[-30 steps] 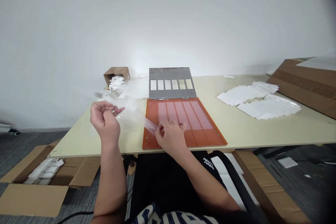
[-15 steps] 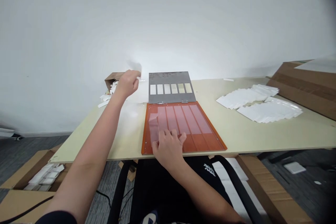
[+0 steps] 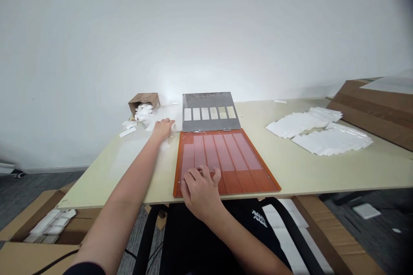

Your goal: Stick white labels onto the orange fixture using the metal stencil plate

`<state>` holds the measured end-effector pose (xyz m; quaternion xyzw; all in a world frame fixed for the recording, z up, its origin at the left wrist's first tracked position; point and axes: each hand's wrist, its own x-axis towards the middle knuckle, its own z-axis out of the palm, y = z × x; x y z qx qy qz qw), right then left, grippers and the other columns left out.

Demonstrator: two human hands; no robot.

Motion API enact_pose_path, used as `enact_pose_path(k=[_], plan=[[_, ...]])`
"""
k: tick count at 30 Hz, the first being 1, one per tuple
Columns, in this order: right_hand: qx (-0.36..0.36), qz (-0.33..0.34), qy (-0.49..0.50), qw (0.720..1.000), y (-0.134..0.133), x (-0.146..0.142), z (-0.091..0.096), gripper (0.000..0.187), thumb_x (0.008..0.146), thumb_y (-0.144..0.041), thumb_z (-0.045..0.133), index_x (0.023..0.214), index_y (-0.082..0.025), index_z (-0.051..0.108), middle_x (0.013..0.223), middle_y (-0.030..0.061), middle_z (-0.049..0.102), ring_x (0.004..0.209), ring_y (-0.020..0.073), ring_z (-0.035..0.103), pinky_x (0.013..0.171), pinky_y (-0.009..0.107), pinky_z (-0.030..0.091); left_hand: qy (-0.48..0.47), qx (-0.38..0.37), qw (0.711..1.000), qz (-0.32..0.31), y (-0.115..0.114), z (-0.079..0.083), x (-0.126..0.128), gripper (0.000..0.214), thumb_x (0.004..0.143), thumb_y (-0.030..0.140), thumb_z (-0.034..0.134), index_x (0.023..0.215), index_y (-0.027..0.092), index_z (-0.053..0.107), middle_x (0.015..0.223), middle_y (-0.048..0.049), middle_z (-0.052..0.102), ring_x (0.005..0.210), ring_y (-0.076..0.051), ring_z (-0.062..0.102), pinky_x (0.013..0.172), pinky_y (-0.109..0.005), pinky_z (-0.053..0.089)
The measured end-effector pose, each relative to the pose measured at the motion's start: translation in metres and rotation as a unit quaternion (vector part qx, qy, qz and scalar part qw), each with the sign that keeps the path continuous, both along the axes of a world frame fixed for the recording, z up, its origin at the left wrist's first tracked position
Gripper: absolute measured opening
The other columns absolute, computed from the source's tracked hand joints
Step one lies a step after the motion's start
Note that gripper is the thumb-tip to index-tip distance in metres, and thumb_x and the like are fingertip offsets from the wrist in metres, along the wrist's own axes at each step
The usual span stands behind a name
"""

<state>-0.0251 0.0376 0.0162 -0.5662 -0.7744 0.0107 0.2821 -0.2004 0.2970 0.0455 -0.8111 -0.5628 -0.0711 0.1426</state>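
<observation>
An orange tray [image 3: 237, 184] with raised edges and lengthwise ribs lies at the table's front. Pale translucent strips [image 3: 211, 152] lie side by side in its slots. My right hand [image 3: 202, 191] rests over the tray's near left part, fingers bent and apart, touching the leftmost strip. Hinged to the tray's far edge, a grey plate [image 3: 209, 99] with several rectangular windows lies folded back. Left of the hinge, my left hand [image 3: 164, 129] lies low over thin clear film [image 3: 176, 126], fingers partly spread; its thumb is hidden.
A small cardboard box [image 3: 146, 96] with white scraps spilling out stands at the back left. Fanned white packets [image 3: 332, 139] lie on the right, beside a large cardboard box [image 3: 377, 107]. Open boxes [image 3: 69, 230] with white pieces stand below the table [image 3: 251, 116].
My left hand has come down from the air, where it held a blurred clear piece, onto the film. The leftmost strip, tilted before, now lies flat in line. My right hand stays at the tray.
</observation>
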Motion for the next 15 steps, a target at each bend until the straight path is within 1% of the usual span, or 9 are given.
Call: enact_pose_path(k=[4, 8, 11, 13, 15], plan=[[-0.014, -0.003, -0.002, 1.000, -0.001, 0.000, 0.004, 0.025, 0.097, -0.037, 0.043, 0.103, -0.024, 0.064, 0.110, 0.0072, 0.069, 0.115, 0.0289, 0.048, 0.105, 0.061, 0.013, -0.030, -0.004, 0.999, 0.032, -0.003, 0.001, -0.004, 0.039, 0.092, 0.037, 0.059, 0.125, 0.017, 0.056, 0.125, -0.0102, 0.059, 0.107, -0.023, 0.061, 0.089, -0.045, 0.054], [-0.017, -0.005, -0.011, 1.000, -0.002, 0.000, 0.006, 0.032, 0.098, -0.043, 0.042, 0.116, -0.025, 0.062, 0.125, 0.0097, 0.065, 0.123, 0.0311, 0.045, 0.107, 0.064, 0.014, -0.042, -0.025, 0.999, 0.007, -0.009, 0.003, -0.003, 0.039, 0.092, 0.037, 0.059, 0.126, 0.018, 0.056, 0.127, -0.0103, 0.058, 0.108, -0.023, 0.060, 0.090, -0.046, 0.053], [-0.026, -0.002, -0.015, 1.000, -0.002, -0.002, 0.005, 0.036, 0.097, -0.047, 0.043, 0.120, -0.026, 0.062, 0.123, 0.0102, 0.066, 0.122, 0.0310, 0.048, 0.108, 0.065, 0.015, -0.042, -0.054, 0.998, -0.006, -0.014, 0.001, 0.002, 0.038, 0.092, 0.037, 0.059, 0.124, 0.018, 0.056, 0.126, -0.0101, 0.058, 0.107, -0.023, 0.060, 0.090, -0.045, 0.053], [-0.034, 0.001, -0.020, 0.999, -0.001, -0.002, 0.004, 0.041, 0.096, -0.050, 0.043, 0.123, -0.026, 0.060, 0.124, 0.0109, 0.065, 0.124, 0.0318, 0.048, 0.109, 0.065, 0.016, -0.048, -0.062, 0.997, 0.008, -0.015, -0.002, 0.006, 0.039, 0.092, 0.037, 0.059, 0.125, 0.017, 0.056, 0.127, -0.0102, 0.058, 0.109, -0.024, 0.060, 0.091, -0.046, 0.053], [-0.033, 0.004, -0.027, 0.999, 0.000, -0.001, 0.004, 0.048, 0.095, -0.054, 0.043, 0.130, -0.025, 0.058, 0.131, 0.0124, 0.062, 0.130, 0.0341, 0.044, 0.109, 0.067, 0.016, -0.059, -0.060, 0.996, 0.030, -0.017, -0.004, 0.009, 0.043, 0.092, 0.039, 0.059, 0.129, 0.018, 0.053, 0.134, -0.0112, 0.054, 0.117, -0.026, 0.056, 0.096, -0.051, 0.049]])
